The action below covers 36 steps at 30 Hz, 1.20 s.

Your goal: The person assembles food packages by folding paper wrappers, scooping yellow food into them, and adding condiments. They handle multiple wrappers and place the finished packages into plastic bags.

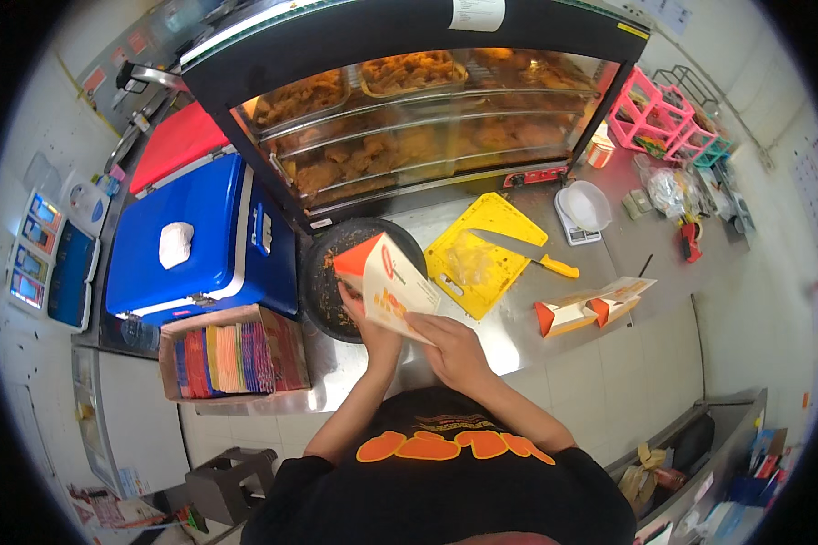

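Both hands are on a white and orange cardboard food carton point(395, 291), held tilted over the right part of a round black pan point(323, 295) with brown crumbs in it. My left hand point(373, 331) grips the carton's left side, its fingers partly hidden behind the card. At the lower right edge, my right hand point(447, 347) pinches the carton with its fingers closed. To the right of the carton lies a yellow cutting board point(500, 241) with a clear plastic bag point(468, 263) and a yellow-handled knife point(527, 250) on it.
Behind the pan stands a glass display warmer point(427, 195) full of fried food. A blue cool box point(177, 241) and a cardboard box of colourful packets point(286, 345) flank me on the left. Folded cartons point(595, 304) and a kitchen scale point(582, 209) sit on the right of the steel counter.
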Motion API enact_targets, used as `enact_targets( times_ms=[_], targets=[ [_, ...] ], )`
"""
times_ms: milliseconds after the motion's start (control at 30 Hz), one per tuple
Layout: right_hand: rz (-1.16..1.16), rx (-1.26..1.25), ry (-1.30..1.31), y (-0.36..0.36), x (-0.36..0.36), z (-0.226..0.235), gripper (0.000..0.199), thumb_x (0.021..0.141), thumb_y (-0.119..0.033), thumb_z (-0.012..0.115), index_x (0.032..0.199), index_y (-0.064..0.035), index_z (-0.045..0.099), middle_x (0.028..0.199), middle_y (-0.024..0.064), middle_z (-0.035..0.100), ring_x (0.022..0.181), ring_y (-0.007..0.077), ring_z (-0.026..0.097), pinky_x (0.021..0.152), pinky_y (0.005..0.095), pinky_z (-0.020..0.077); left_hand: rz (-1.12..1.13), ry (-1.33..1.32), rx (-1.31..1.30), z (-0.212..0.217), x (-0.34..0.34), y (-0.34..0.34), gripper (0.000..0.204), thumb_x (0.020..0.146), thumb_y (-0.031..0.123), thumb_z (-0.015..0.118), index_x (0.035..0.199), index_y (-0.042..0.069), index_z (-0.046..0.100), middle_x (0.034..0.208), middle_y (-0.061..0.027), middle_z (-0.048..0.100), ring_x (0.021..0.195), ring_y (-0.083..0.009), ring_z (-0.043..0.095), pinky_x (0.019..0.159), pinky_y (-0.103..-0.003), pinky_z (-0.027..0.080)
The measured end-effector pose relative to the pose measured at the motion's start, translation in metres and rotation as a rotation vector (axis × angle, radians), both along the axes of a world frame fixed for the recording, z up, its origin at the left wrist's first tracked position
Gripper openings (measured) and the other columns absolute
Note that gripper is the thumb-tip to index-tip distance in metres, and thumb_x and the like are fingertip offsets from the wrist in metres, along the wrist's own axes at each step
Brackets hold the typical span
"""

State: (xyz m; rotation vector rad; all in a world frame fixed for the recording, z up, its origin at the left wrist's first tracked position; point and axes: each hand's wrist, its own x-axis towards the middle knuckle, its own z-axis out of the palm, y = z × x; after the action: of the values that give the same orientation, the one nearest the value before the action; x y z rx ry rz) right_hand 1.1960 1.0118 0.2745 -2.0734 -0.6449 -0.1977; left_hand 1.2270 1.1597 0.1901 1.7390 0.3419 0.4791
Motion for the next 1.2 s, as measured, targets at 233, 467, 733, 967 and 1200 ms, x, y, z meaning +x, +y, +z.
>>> enact_targets(
  times_ms=[233,467,733,967,1200],
  targets=[
    [-0.179,-0.180,0.595,-0.039,-0.029,0.041,0.027,0.091,-0.018,0.056,0.113,-0.0074,0.067,0.101,0.0179,0.067,0.094,0.0341,0.063,0.081,0.0412,0.0495,0.000,-0.101,0.326,-0.010,0.000,0.024,0.086,0.078,0.008,0.070,0.148,-0.002,0.021,0.142,-0.0268,0.033,0.135,-0.0394,0.034,0.111,-0.046,0.028],
    [-0.080,-0.432,0.355,-0.055,-0.043,0.010,0.032,0.089,-0.014,0.052,0.116,-0.0133,0.068,0.097,0.0187,0.067,0.088,0.0388,0.063,0.081,0.0466,0.0504,-0.686,-0.068,0.918,-0.019,0.004,0.018,0.048,0.083,0.022,0.065,0.125,0.001,0.056,0.121,-0.0203,0.059,0.118,-0.0325,0.053,0.105,-0.046,0.035],
    [-0.377,-0.124,0.064,-0.125,-0.022,-0.077,0.033,0.083,-0.027,0.071,0.105,-0.0033,0.069,0.094,0.0147,0.069,0.089,0.0337,0.063,0.080,0.0422,0.0503,-0.621,0.507,1.047,-0.085,-0.045,0.010,0.030,0.098,0.023,0.045,0.099,-0.002,0.062,0.076,-0.0252,0.066,0.071,-0.0398,0.067,0.066,-0.052,0.053],
    [-1.202,-0.114,0.254,-0.278,-0.052,-0.206,0.040,0.083,-0.030,0.069,0.106,0.0022,0.062,0.106,0.0226,0.062,0.101,0.0383,0.058,0.090,0.0446,0.0433,-0.428,0.660,1.029,-0.138,-0.063,-0.068,0.028,0.095,0.021,0.047,0.096,-0.004,0.060,0.079,-0.0252,0.067,0.073,-0.0411,0.067,0.068,-0.050,0.053],
    [-1.043,-0.773,0.262,-0.411,0.027,-0.209,0.064,0.082,-0.047,0.066,0.123,0.0010,0.054,0.116,0.0171,0.061,0.112,0.0329,0.054,0.100,0.0527,0.0347,-0.426,0.733,1.031,-0.151,-0.022,-0.168,0.026,0.094,0.020,0.047,0.098,-0.002,0.060,0.088,-0.0217,0.068,0.081,-0.0374,0.068,0.073,-0.047,0.054]
  ],
)
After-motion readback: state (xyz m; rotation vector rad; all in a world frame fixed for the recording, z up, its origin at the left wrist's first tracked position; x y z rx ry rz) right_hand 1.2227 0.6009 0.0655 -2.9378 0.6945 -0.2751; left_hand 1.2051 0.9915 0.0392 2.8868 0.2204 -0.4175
